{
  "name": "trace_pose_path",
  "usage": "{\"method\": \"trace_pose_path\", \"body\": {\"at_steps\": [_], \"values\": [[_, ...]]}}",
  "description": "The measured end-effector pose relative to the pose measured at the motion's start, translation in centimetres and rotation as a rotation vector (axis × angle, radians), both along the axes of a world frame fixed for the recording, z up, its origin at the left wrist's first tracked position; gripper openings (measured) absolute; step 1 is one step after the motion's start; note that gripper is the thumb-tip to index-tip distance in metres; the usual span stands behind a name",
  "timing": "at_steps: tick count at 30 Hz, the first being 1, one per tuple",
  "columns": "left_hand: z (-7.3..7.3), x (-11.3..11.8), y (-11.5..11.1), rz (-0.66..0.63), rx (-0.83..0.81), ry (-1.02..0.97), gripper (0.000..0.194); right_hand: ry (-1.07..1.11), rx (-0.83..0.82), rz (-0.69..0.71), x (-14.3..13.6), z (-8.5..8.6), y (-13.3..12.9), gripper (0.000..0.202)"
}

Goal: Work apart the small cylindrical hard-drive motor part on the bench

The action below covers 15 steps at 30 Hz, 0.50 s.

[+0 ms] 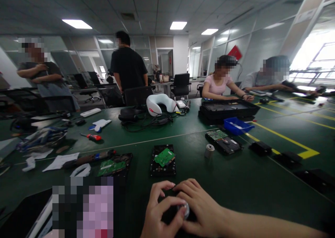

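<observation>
My left hand (160, 210) pinches a small round, silvery, clear-looking piece (186, 210) between thumb and fingers, low over the green table. From the other side, my right hand (200, 205) curls its fingers and thumb around the same piece; its exact kind does not show. The fingertips of both hands nearly meet above it. Just beyond them lies a black hard drive (157, 170) with a loose green circuit board (164, 156) on top. A small metal cylinder (209, 151) stands upright to its right, and another hard drive (225, 142) lies farther right.
At left lie an electric screwdriver (89, 158), a red screwdriver (93, 137) and another drive with a green board (112, 167). A blue bin (237, 126), a black tray (227, 109) and black blocks (260, 148) are at right. A pixelated patch (96, 210) hides the lower left. Several people are beyond.
</observation>
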<state>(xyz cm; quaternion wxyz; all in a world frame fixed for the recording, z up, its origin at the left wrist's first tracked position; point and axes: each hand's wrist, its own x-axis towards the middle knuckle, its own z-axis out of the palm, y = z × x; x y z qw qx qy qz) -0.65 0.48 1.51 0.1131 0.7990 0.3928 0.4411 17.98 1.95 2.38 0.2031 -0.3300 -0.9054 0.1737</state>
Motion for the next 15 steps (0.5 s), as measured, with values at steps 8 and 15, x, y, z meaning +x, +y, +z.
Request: {"method": "trace_pose_path", "body": {"at_steps": [8, 15], "values": [[-0.3, -0.5, 1.0, 0.249, -0.093, 0.039, 0.013, 0.011, -0.023, -0.012, 0.0, 0.1, -0.1, 0.044], [-0.7, -0.7, 1.5, 0.345, -0.296, 0.278, 0.013, 0.014, -0.036, -0.035, 0.1, 0.4, -0.2, 0.043]]}}
